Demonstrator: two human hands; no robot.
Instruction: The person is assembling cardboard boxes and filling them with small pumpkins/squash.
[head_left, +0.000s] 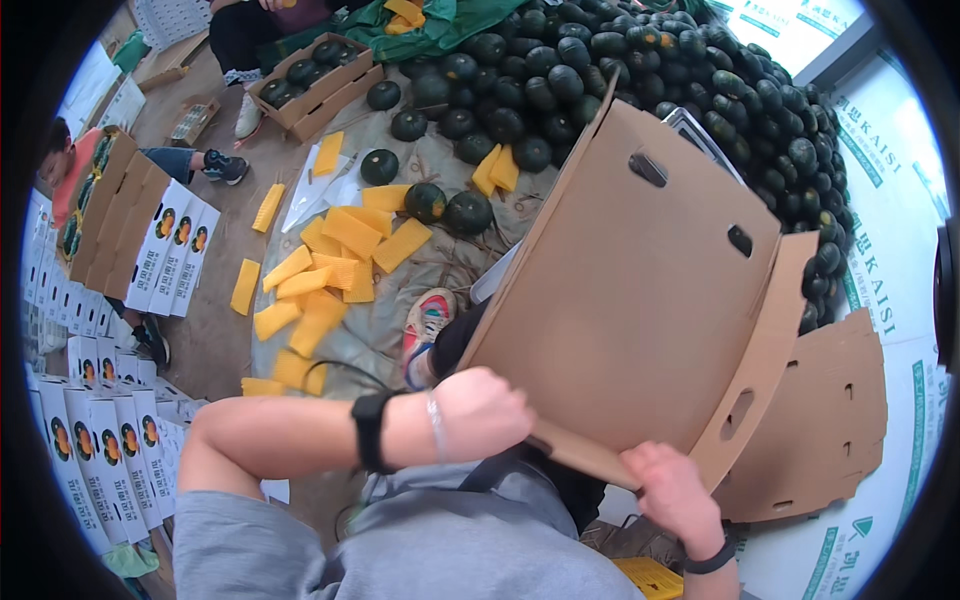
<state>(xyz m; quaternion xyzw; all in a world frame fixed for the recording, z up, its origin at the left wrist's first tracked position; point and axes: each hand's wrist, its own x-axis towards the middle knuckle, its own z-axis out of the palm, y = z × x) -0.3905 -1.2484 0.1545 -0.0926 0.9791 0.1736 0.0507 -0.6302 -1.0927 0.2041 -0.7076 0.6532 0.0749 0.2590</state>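
A partly folded brown cardboard box (622, 300) is tilted in front of me, its bare inside facing up. My right hand (667, 480) grips the near wall of the box by its right corner. At the near left corner, my left hand (484, 412) is curled and slightly blurred. Its fingertips are against or just over the cardboard; whether they hold it is unclear. Oval hand holes show in the far wall and in the right flap (739, 412). Part of a white object (495, 274) shows past the left edge of the box.
Green pumpkins (540, 90) are heaped at the back. Yellow foam net sleeves (330, 262) lie scattered on a tarp, left. A flat cardboard sheet (810, 427) lies at right. Printed white cartons (105, 450) stand at left. Two other people are beyond, near a carton of pumpkins (315, 82).
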